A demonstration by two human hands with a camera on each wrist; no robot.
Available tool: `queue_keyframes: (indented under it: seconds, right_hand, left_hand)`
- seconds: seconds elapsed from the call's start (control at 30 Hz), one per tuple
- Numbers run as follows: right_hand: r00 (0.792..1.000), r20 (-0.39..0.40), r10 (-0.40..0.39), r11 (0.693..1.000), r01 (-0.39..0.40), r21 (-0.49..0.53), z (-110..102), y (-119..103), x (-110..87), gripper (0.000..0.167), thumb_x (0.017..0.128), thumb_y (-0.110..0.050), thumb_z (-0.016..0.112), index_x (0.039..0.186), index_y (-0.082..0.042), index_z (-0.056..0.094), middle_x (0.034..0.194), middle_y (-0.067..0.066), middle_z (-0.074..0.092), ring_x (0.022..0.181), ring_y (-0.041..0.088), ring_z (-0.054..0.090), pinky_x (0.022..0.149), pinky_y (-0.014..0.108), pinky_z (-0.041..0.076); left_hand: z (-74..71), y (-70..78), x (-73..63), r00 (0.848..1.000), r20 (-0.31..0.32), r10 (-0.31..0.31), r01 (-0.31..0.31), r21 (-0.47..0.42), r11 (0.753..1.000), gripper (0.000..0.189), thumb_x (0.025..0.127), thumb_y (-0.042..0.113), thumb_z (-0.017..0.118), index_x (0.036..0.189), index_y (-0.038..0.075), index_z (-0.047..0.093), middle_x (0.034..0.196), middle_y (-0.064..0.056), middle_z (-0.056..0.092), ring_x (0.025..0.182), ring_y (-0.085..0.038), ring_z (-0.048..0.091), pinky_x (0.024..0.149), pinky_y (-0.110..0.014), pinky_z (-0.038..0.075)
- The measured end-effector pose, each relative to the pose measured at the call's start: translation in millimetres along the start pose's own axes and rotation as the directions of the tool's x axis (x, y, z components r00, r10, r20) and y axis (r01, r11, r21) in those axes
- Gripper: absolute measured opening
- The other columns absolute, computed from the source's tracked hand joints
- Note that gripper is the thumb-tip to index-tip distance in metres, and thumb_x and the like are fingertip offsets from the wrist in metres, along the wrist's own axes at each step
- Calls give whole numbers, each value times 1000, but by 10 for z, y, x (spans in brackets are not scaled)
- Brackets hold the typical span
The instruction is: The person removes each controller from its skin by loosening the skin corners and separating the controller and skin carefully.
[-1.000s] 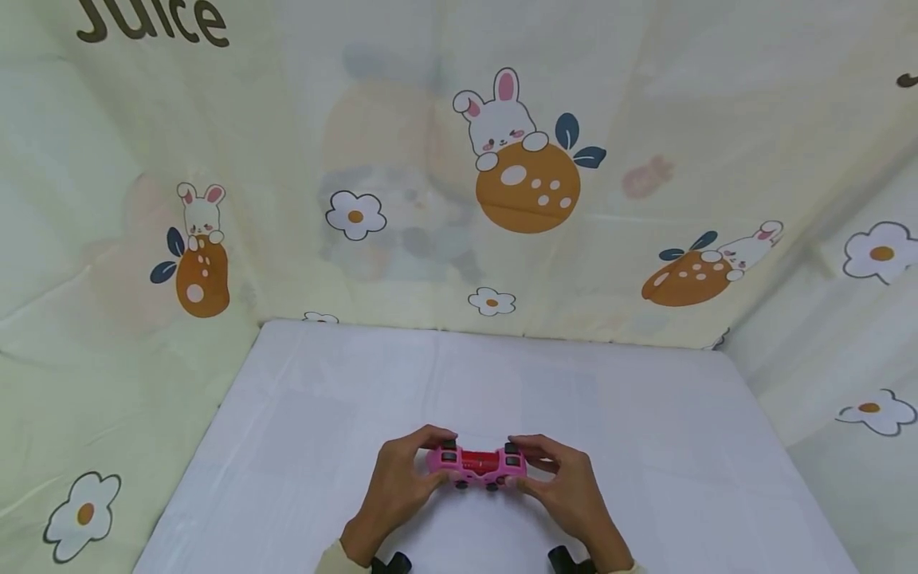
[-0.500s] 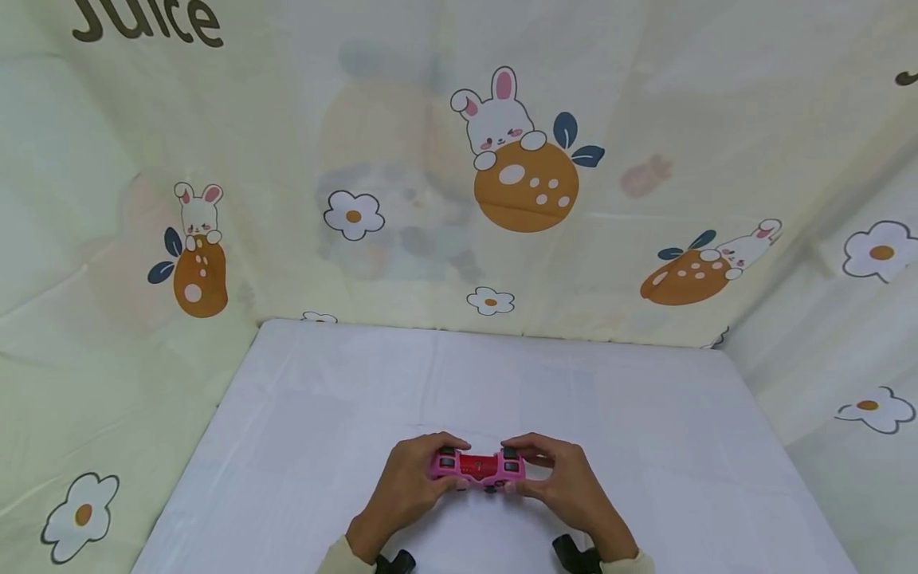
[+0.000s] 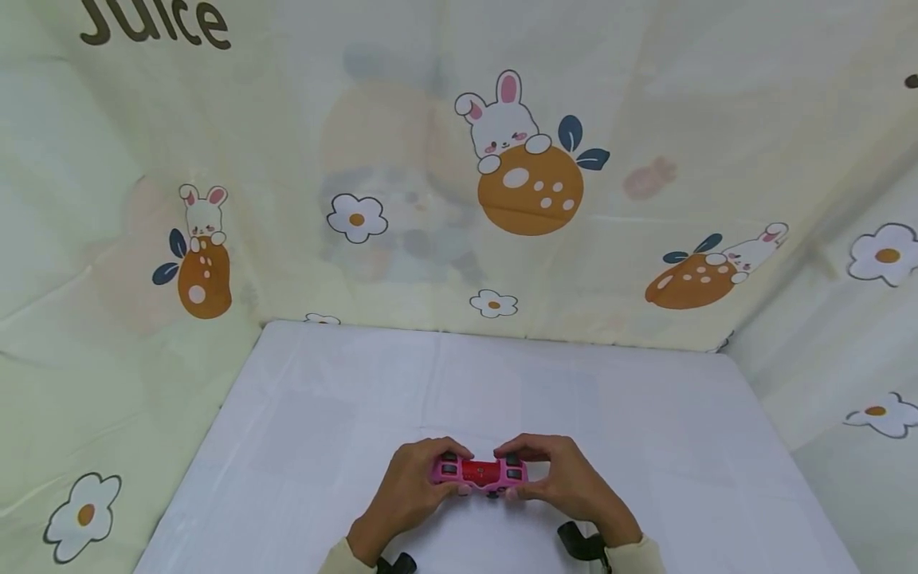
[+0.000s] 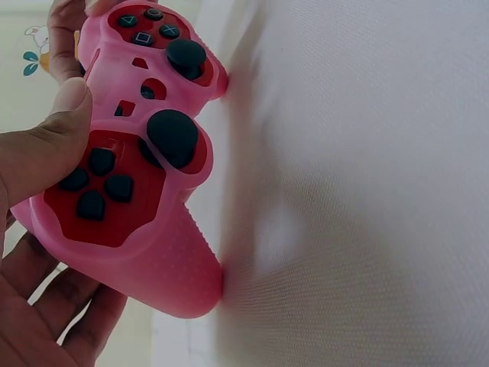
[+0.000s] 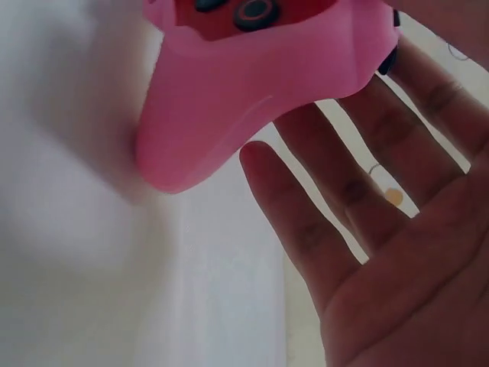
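Note:
A red game controller point(image 3: 480, 472) in a pink rubbery cover stands near the front of the white table, its shoulder buttons facing up. My left hand point(image 3: 412, 485) pinches its left side, thumb on the front face and fingers along the back. My right hand point(image 3: 570, 477) grips the other side the same way. In the left wrist view the controller point(image 4: 176, 252) shows black thumbsticks, a direction pad and symbol buttons, and its handle ends are right at the cloth. The right wrist view shows a pink handle point(image 5: 206, 107) beside spread fingers point(image 5: 294, 206).
White cloth covers the table point(image 3: 459, 391). Pale printed curtains with rabbits, oranges and flowers enclose it at the back point(image 3: 402, 279), left point(image 3: 64, 399) and right point(image 3: 846, 335). Black wrist camera mounts point(image 3: 581, 542) sit below both hands.
Both hands' upper fingertips have slid inward along the controller's top edge, toward each other. The controller has shifted slightly toward me. Both hands keep their grip.

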State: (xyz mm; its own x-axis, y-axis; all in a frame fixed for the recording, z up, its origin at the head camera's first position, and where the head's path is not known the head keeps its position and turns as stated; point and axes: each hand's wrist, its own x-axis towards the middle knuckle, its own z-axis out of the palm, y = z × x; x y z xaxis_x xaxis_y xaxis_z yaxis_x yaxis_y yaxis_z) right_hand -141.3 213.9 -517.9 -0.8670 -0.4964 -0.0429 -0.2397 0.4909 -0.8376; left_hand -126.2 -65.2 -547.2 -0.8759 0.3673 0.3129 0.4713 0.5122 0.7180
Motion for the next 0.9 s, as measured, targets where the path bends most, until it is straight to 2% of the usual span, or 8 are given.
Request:
queue_keyframes:
  seconds: [0.13,0.33,0.4,0.5,0.63,0.9]
  right_hand:
    - [997,67,-23,1000,22,15,-40,-6,75,48,83,-26,92,127,-22,75,124,-13,75,115,10,72,107,51,56]
    - [975,174,-139,990,132,51,-75,30,182,41,87,-23,89,126,-25,75,124,-7,77,113,12,71,107,30,53]
    - [965,205,-163,986,150,79,-85,52,212,41,88,-20,88,127,-24,74,123,-4,77,112,14,70,107,28,53]
    - [959,235,-160,985,139,103,-94,85,236,40,88,-19,87,126,-24,74,122,-3,77,110,14,70,105,27,53]
    - [963,230,-142,988,123,97,-96,116,249,39,87,-23,89,124,-25,76,121,-3,76,109,14,69,104,27,53]
    - [973,181,-147,989,140,47,-107,131,280,40,81,-25,94,117,-30,78,111,-7,73,105,13,63,102,31,51]
  left_hand:
    - [-6,-4,3,1000,0,4,-4,-4,1000,38,77,31,94,110,27,76,109,12,79,99,-5,69,88,-28,55]
    - [-7,-13,3,1000,8,-3,3,-9,1000,38,77,31,94,109,29,75,108,13,78,98,-3,68,88,-27,54]
    - [-9,-14,4,1000,15,-10,10,-17,1000,38,77,30,95,109,29,75,107,13,78,98,-3,68,88,-27,53]
    - [-10,-10,4,999,26,-20,21,-27,999,38,77,30,94,109,30,75,108,14,78,99,-3,68,88,-27,53]
    - [-15,-10,1,999,26,-27,27,-25,999,37,77,30,94,109,30,75,108,15,77,99,-2,68,88,-27,54]
    - [-21,-25,4,999,29,-28,28,-17,999,38,77,31,94,110,31,75,108,16,77,100,-2,68,90,-28,54]
